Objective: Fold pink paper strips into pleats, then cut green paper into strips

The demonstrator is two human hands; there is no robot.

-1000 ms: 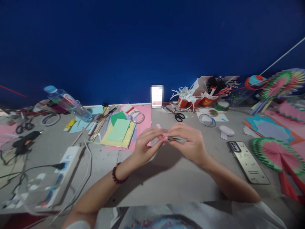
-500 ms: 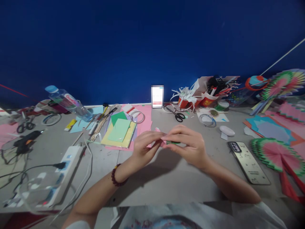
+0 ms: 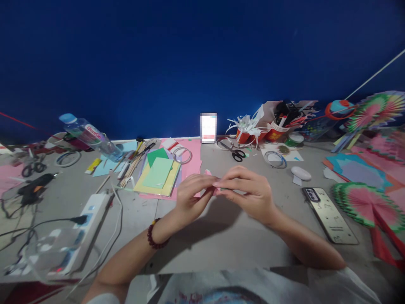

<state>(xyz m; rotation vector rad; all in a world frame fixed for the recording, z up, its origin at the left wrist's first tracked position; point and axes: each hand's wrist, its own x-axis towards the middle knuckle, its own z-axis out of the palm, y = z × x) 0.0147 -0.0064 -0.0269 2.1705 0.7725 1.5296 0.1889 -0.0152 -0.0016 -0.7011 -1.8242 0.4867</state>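
Observation:
Between my fingertips is a small piece of pink paper (image 3: pixel 208 172), held just above the table. My left hand (image 3: pixel 193 194) pinches it from the left, fingers bent over it and the thumb below. From the other side my right hand (image 3: pixel 248 190) grips it with thumb and fingertips. A sliver of green shows at the right fingertips, and most of the piece is hidden by my fingers. Behind my left hand lie sheets of coloured paper, with a light green sheet (image 3: pixel 158 173) on top. Scissors (image 3: pixel 236 153) with black handles rest beyond my right hand.
A phone (image 3: pixel 330 215) and a pleated paper fan (image 3: pixel 363 202) lie at the right. Cups of paper strips and pens (image 3: pixel 278 131) stand at the back. On the left are a power strip (image 3: pixel 90 232) with cables, a glue gun (image 3: pixel 36 190) and a tilted plastic bottle (image 3: pixel 95 137).
Both hands stay almost in place around the pink paper. Less green shows under my right fingers than before.

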